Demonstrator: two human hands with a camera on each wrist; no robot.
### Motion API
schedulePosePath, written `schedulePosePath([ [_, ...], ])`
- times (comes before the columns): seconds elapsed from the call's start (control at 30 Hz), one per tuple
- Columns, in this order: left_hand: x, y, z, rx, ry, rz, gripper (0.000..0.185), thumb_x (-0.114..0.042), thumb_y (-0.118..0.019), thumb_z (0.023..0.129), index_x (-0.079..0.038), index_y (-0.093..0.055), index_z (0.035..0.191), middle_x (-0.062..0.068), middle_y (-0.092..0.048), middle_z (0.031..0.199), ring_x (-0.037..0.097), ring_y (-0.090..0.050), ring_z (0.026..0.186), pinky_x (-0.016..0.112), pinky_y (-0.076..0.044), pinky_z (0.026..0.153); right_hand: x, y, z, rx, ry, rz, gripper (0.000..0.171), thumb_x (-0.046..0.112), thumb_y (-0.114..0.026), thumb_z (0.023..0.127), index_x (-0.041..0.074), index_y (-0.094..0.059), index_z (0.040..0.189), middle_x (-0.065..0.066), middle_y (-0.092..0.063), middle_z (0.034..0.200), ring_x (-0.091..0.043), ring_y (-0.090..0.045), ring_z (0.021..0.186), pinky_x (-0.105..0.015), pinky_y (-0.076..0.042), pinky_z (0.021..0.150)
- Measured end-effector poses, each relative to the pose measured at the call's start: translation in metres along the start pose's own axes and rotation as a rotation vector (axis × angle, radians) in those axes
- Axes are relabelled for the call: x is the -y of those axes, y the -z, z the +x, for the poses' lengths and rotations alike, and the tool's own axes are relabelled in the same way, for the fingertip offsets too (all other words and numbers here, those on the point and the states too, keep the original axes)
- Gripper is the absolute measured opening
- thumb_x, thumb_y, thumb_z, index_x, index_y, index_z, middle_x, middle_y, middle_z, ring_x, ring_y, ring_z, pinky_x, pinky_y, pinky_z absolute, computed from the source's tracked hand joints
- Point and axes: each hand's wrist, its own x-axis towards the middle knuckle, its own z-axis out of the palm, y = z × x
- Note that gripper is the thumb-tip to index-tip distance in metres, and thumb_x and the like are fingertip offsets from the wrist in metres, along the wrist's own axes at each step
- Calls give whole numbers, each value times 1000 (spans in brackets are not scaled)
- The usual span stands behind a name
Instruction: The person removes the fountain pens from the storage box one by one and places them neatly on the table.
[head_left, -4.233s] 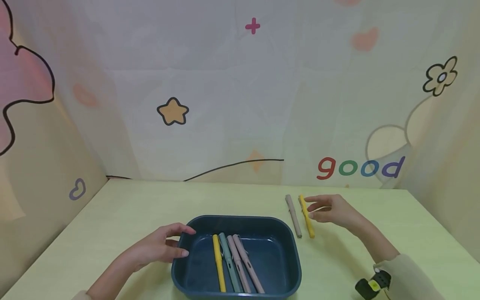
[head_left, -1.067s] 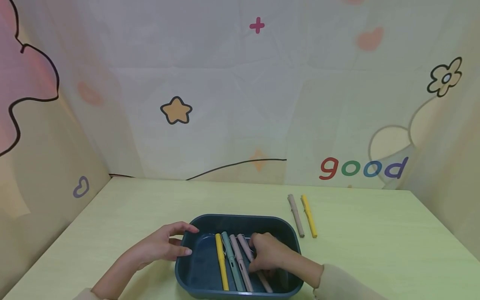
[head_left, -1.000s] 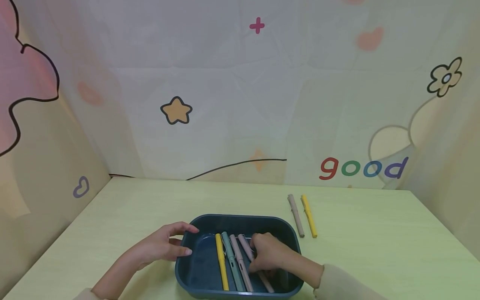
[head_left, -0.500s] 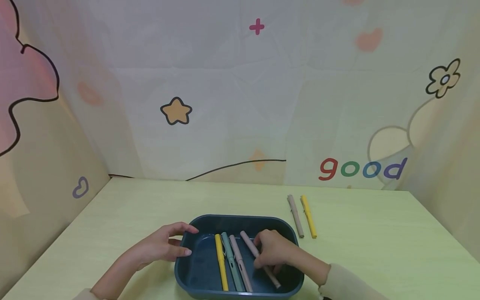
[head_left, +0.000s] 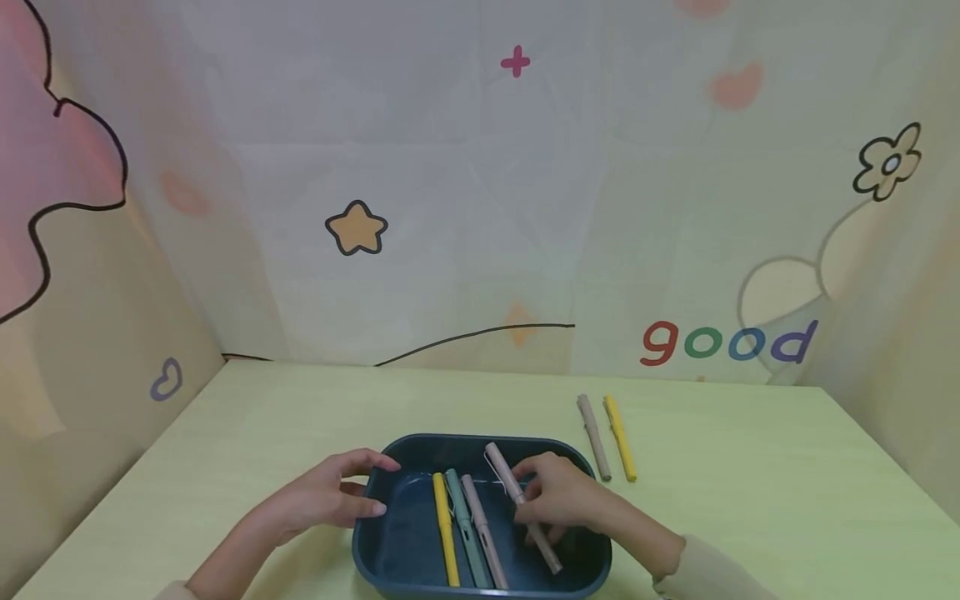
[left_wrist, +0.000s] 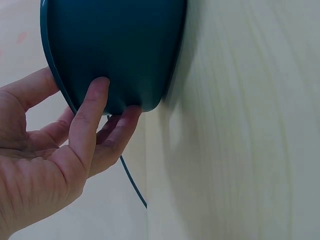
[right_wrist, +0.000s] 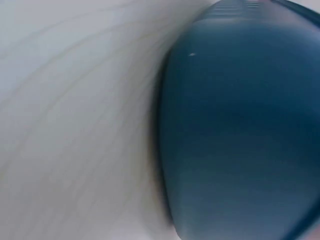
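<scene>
Between the thumb and fingers of my right hand [head_left: 562,493] is a pale pink pen [head_left: 504,472]. It slants inside the dark blue container [head_left: 363,546], its capped end raised near the far wall. My left hand [head_left: 322,493] grips the container's left side; the left wrist view shows fingers of that hand [left_wrist: 75,130] on both sides of the rim. Left of the held pen lie a yellow pen [head_left: 446,533], a teal pen [head_left: 467,529] and another pink pen [head_left: 484,533], roughly side by side. The right wrist view shows mostly the container's outer wall [right_wrist: 235,130], blurred.
A grey-beige pen [head_left: 594,437] and a yellow pen [head_left: 620,438] lie on the pale table [head_left: 750,475], behind and right of the container. A printed cloth backdrop [head_left: 450,167] rises at the table's back edge and along both sides.
My right hand went from the yellow pen on the table into the container, took hold of the rightmost pink pen and shifted it right, lifting its capped end. My left hand stays on the rim.
</scene>
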Motion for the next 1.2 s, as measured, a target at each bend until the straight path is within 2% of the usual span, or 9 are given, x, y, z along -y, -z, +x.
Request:
schedulePosePath([
  [0.23, 2, -2, -1, -14, 10, 17, 50, -8, -69, 79, -3, -48, 124, 25, -40, 131, 26, -56, 99, 46, -51, 76, 0, 9, -10, -37, 80, 84, 50, -4, -61, 78, -12, -43, 124, -9, -56, 77, -29, -67, 67, -37, -53, 53],
  [0.5, 3, -3, -1, -1, 6, 5, 51, -8, -70, 79, -3, -47, 124, 25, -40, 130, 25, -56, 98, 46, -51, 76, -1, 22, -18, -71, 130, 121, 49, 0, -61, 83, -14, -41, 126, -12, -60, 78, -26, -67, 68, -39, -54, 57],
  [0.87, 1, -2, 1, -34, 35, 35, 50, -8, -70, 78, -4, -49, 123, 24, -40, 130, 26, -55, 98, 45, -51, 75, -1, 41, -25, -169, 110, 168, 50, 6, -61, 85, -10, -42, 128, -12, -61, 81, -23, -66, 70, -40, -54, 61],
  [1.2, 0, -1, 1, -13, 12, 25, 52, -10, -71, 78, -3, -48, 124, 23, -42, 128, 24, -56, 94, 39, -51, 74, -8, 57, -31, -247, 96, 186, 50, 9, -65, 83, -9, -45, 126, -15, -65, 86, -25, -66, 72, -40, -54, 63],
])
